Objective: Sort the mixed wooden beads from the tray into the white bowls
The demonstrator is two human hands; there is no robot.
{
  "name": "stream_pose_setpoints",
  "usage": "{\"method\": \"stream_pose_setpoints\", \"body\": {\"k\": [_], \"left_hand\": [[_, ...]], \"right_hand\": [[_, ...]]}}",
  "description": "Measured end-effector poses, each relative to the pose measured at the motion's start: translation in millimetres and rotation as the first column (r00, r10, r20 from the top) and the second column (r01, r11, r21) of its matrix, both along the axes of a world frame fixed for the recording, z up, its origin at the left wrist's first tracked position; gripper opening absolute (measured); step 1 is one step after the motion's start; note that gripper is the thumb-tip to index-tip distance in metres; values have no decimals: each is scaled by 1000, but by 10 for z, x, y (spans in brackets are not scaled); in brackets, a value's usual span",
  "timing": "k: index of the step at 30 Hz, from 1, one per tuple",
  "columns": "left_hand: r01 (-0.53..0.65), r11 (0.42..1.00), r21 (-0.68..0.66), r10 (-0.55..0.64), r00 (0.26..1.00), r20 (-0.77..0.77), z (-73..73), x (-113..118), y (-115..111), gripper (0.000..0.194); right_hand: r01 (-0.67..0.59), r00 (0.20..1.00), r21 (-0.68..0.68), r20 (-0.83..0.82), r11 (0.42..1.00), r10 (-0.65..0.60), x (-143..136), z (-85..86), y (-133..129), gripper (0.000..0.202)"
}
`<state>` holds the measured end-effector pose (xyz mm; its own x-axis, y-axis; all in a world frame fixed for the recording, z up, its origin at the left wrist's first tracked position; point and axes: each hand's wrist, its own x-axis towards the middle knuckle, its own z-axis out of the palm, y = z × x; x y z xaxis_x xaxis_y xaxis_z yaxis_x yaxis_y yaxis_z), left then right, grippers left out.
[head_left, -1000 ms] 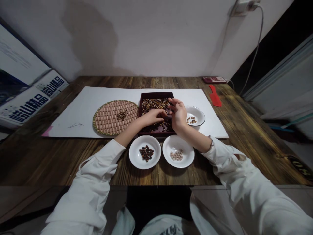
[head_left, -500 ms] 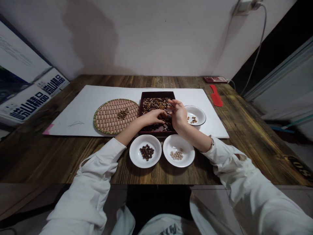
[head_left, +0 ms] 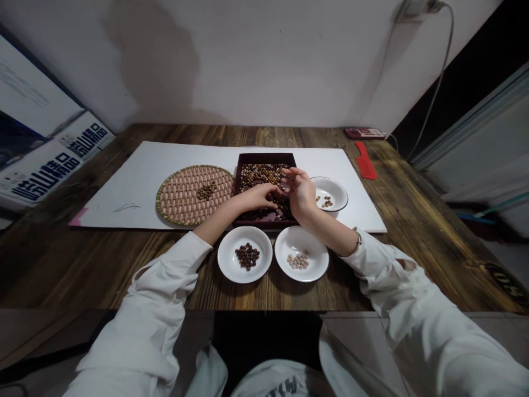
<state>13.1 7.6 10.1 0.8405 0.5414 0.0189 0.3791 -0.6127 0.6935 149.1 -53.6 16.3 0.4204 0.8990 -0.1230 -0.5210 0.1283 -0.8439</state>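
A dark red tray [head_left: 266, 224] holds many mixed brown, tan and dark beads [head_left: 264, 174]. Over its left and middle part is my left hand [head_left: 264, 197], fingers bent and apart, with no bead visible in it. My right hand [head_left: 301, 193] is at the tray's right side, palm turned inward, fingers spread. In front of the tray, a white bowl [head_left: 225, 255] contains dark beads [head_left: 247, 256], and another white bowl [head_left: 322, 256] contains pale beads [head_left: 298, 260]. Behind my right wrist, a third bowl [head_left: 336, 193] has a few tan beads [head_left: 327, 201].
A round woven mat [head_left: 177, 193] with small brown beads lies left of the tray on a white board [head_left: 124, 187]. A red comb-like tool [head_left: 365, 162] and a phone [head_left: 364, 134] lie at the back right. Printed boxes [head_left: 45, 171] stand far left.
Both hands stay over the tray, with only slight finger movement. The whole view has shifted very slightly.
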Motion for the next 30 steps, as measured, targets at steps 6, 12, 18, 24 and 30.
{"method": "stream_pose_setpoints", "body": {"k": [6, 12, 18, 24, 30], "left_hand": [[-10, 1000, 16, 11, 1000, -11, -3, -1, -6, 34], [-13, 999, 38, 15, 999, -52, 11, 3, -13, 32], [-10, 998, 60, 14, 998, -62, -11, 6, 8, 30], [-11, 999, 50, 14, 998, -58, 5, 5, -5, 25], [-47, 998, 31, 50, 993, -106, 56, 17, -51, 21]], "right_hand": [[-17, 1000, 7, 21, 1000, 17, 3, 0, 8, 19], [-3, 999, -33, -36, 999, 2, -25, 60, -11, 27], [-23, 999, -27, -26, 999, 23, -17, 45, -9, 24], [-28, 1000, -35, 9, 999, 28, -8, 26, 4, 23], [-30, 1000, -34, -12, 999, 29, -12, 26, 3, 23]]}}
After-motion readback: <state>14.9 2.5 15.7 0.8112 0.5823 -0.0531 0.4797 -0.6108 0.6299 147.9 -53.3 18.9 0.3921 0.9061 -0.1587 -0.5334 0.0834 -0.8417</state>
